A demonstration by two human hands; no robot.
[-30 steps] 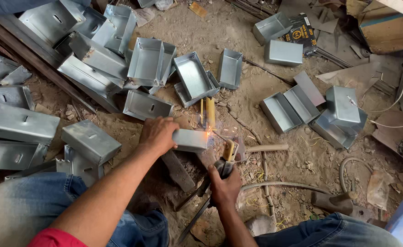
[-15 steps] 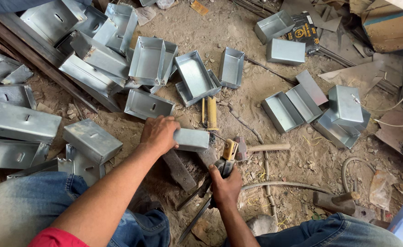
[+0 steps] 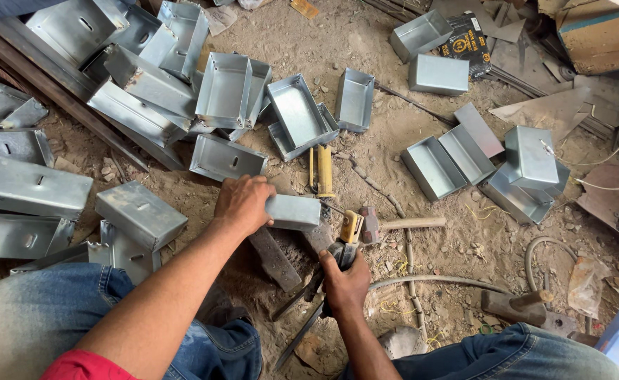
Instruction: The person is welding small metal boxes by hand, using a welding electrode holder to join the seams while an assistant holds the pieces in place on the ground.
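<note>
My left hand [image 3: 243, 204] grips a small grey sheet-metal box [image 3: 294, 211], holding it on a dark steel bar [image 3: 274, 259] that lies on the dirt floor. Just below it, my right hand [image 3: 347, 285] is closed around the handle of a welding electrode holder [image 3: 343, 243] with a yellow head, its tip close to the box's right end. No spark shows. A grey cable [image 3: 422, 281] runs right from the holder.
Many open metal boxes lie in piles at the left [image 3: 141, 211] and top [image 3: 299, 112], more at the right [image 3: 527, 162]. A hammer [image 3: 394, 225] and a yellow-handled tool [image 3: 322, 171] lie near the box. My jeans-clad knees [image 3: 35, 317] frame the bottom.
One second ago a bright welding spark glowed at the box's right end; it has gone out. Both hands and the box have stayed nearly still.
</note>
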